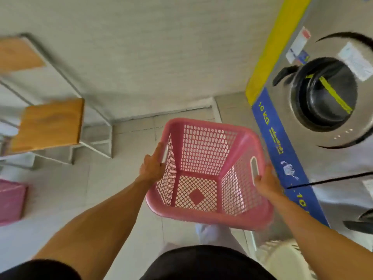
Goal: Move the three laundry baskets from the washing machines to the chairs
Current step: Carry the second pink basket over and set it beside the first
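Empty pink basket (205,174) held in the air between both hands: left hand (153,165) gripping its left handle slot, right hand (266,181) clasping the right rim. Washing machine (327,102) just right; wooden chair (50,124) and second pink basket (11,201) well left.

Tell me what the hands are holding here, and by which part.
An empty pink plastic lattice laundry basket, held by its two opposite side handles: left hand and right hand.
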The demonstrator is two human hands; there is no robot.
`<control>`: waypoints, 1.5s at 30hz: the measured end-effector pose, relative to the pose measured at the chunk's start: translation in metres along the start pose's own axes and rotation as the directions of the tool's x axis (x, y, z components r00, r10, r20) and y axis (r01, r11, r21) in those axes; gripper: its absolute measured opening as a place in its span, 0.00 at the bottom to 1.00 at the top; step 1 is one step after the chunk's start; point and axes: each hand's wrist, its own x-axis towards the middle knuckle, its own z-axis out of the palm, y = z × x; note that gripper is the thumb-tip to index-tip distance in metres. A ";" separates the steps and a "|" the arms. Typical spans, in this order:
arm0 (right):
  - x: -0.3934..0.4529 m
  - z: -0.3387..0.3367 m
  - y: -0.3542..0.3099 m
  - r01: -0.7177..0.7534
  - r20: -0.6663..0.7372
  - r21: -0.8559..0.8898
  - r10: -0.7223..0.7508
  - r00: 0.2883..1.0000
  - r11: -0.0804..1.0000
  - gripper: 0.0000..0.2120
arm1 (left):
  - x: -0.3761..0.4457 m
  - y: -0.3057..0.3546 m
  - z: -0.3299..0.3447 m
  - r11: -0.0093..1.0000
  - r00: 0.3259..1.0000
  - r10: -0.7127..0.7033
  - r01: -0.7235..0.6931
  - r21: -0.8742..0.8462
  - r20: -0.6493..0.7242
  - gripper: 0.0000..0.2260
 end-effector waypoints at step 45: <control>-0.266 0.379 -0.588 0.963 0.561 -0.165 -0.783 0.269 0.213 0.34 | -0.269 -0.502 -0.159 0.313 0.250 -0.949 0.660 -0.683 -0.194 0.43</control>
